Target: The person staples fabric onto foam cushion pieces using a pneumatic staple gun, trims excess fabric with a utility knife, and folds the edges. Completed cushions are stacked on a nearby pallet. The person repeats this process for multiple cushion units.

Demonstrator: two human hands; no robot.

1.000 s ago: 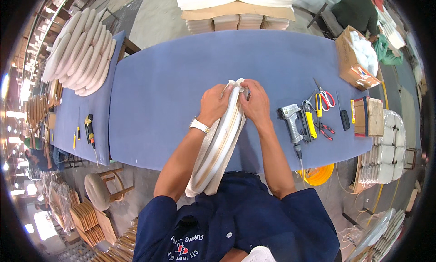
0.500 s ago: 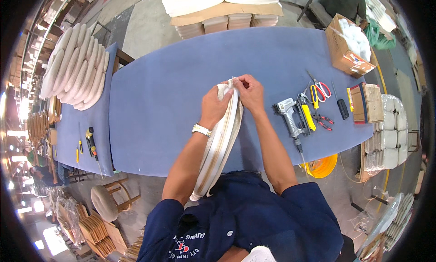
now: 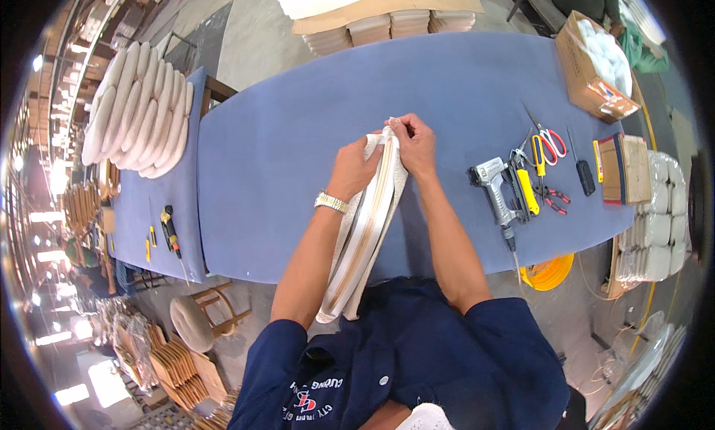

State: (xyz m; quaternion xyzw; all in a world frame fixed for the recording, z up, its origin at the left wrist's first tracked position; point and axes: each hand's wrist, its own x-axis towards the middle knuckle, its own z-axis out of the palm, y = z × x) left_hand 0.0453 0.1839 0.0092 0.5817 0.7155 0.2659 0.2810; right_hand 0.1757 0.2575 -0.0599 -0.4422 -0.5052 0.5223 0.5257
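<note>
A long, narrow padded piece [image 3: 363,240] covered in pale beige fabric stands on edge between my forearms. White and tan bands run along its edge, and its lower end is close to my shirt. My left hand [image 3: 354,169], with a watch at the wrist, is closed around its upper left side, the thumb lying along the fabric. At the far tip my right hand [image 3: 414,143] pinches the fabric between thumb and fingers. Some fingertips of both hands are hidden. Beneath them is the blue-covered table [image 3: 290,124].
On the table's right lie a staple gun [image 3: 495,195], a yellow-handled tool [image 3: 527,191], red-handled scissors [image 3: 552,147], pliers [image 3: 555,199] and a screwdriver [image 3: 585,176]. Cartons [image 3: 596,95] stand at the far right. Stacked beige pads [image 3: 141,113] and a power screwdriver [image 3: 170,232] sit on the left table.
The whole view has shifted, with the table and tools now farther right in it. The padded piece is turned slightly, showing more of its tan band. Both hands keep their grip.
</note>
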